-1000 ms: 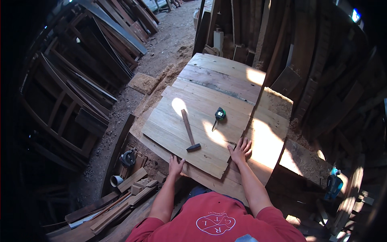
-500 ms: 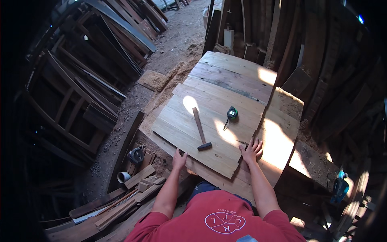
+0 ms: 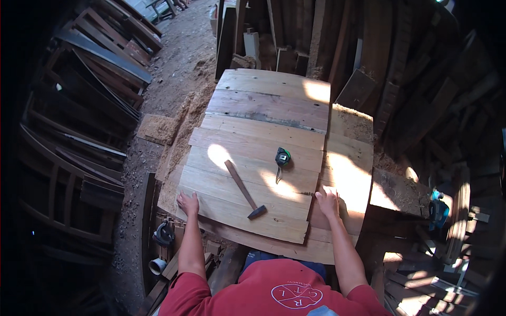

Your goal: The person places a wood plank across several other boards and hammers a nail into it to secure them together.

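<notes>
Several light wooden planks (image 3: pixel 247 181) lie edge to edge as a panel on a larger wooden surface (image 3: pixel 232 239). My left hand (image 3: pixel 188 204) is at the panel's left end, its fingers bent over the plank edge. My right hand (image 3: pixel 328 201) holds the right end, fingers curled against the edge beside a sunlit patch. Between my hands lies a hammer (image 3: pixel 243 187) with a wooden handle, its dark head toward me. Farther off, a black and green tape measure (image 3: pixel 283 156) sits on the planks with a strap hanging from it.
Timber (image 3: pixel 300 31) leans upright behind the panel, and more boards (image 3: pixel 84 126) are stacked at the left. A teal power tool (image 3: pixel 438 210) is at the right. Another dark tool (image 3: pixel 164 233) and a white roll (image 3: pixel 157 266) lie at the lower left. Sawdust (image 3: pixel 176 124) covers the ground.
The view has turned, so the panel appears squarer and farther left. My left hand has moved farther along the left end, away from me; my right hand's fingers have drawn closer together.
</notes>
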A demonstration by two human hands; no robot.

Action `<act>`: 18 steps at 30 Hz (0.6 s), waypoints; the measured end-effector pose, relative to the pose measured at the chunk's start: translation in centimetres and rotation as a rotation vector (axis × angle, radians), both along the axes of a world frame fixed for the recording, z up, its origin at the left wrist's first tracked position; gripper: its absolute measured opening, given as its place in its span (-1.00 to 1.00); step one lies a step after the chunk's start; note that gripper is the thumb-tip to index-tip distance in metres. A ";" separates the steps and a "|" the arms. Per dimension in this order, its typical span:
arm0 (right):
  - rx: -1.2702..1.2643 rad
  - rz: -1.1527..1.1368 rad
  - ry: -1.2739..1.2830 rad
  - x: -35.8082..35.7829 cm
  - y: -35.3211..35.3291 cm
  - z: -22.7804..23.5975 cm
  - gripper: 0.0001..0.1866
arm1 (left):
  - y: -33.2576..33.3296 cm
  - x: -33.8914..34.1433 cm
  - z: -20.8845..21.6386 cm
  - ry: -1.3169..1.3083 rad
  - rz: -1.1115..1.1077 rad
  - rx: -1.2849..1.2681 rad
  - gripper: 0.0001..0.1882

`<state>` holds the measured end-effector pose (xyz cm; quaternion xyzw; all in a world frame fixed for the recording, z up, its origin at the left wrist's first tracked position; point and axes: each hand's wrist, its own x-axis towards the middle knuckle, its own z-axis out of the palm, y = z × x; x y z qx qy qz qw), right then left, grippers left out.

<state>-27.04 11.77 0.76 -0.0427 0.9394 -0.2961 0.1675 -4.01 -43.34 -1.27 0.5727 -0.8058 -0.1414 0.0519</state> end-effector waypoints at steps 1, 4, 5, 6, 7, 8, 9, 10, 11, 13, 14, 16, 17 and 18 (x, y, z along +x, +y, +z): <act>-0.022 -0.015 0.069 -0.1 -0.5 -0.5 -0.39 | -1.1 -1.1 -0.1 -0.024 0.010 0.008 -0.13; -0.260 -0.221 -0.165 -0.3 -2.8 -0.8 -0.42 | -2.7 -4.4 -0.4 -0.143 0.043 0.133 -0.11; -0.194 -0.230 -0.102 0.3 -3.6 -0.7 -0.39 | -2.0 -4.9 -0.7 -0.258 0.087 0.119 -0.09; -0.197 -0.239 -0.090 0.4 -4.2 -0.7 -0.39 | -1.7 -5.2 -1.2 -0.247 0.076 0.117 -0.09; -0.163 -0.277 -0.065 0.6 -5.0 -1.1 -0.37 | -1.5 -5.1 -1.9 -0.262 0.113 0.055 -0.08; -0.120 -0.328 -0.049 0.8 -5.1 -1.9 -0.36 | -1.1 -5.4 -2.8 -0.287 0.139 -0.001 -0.07; -0.152 -0.358 -0.026 0.9 -4.8 -2.8 -0.31 | -0.6 -5.6 -3.3 -0.278 0.120 0.006 -0.07; -0.148 -0.361 -0.024 1.0 -5.3 -2.6 -0.31 | -0.4 -4.8 -3.6 -0.233 0.097 -0.036 -0.07; -0.107 -0.371 -0.028 1.0 -5.6 -2.4 -0.29 | -0.4 -4.3 -4.1 -0.189 0.076 -0.076 -0.07; -0.061 -0.367 -0.041 1.4 -6.6 -1.8 -0.26 | -0.9 -4.0 -4.1 -0.186 0.075 -0.078 -0.07; -0.085 -0.401 -0.069 1.4 -7.1 -1.5 -0.22 | -1.1 -3.9 -4.1 -0.178 0.070 -0.083 -0.07; -0.104 -0.426 -0.090 1.1 -7.7 -1.0 -0.18 | -1.1 -4.2 -3.7 -0.173 0.059 -0.067 -0.06; -0.056 -0.423 -0.103 1.2 -8.0 -0.9 -0.14 | -1.1 -4.2 -3.4 -0.167 0.043 -0.058 -0.05; -0.010 -0.425 -0.113 1.2 -8.1 -0.9 -0.11 | -1.1 -4.3 -3.1 -0.163 0.049 -0.055 -0.05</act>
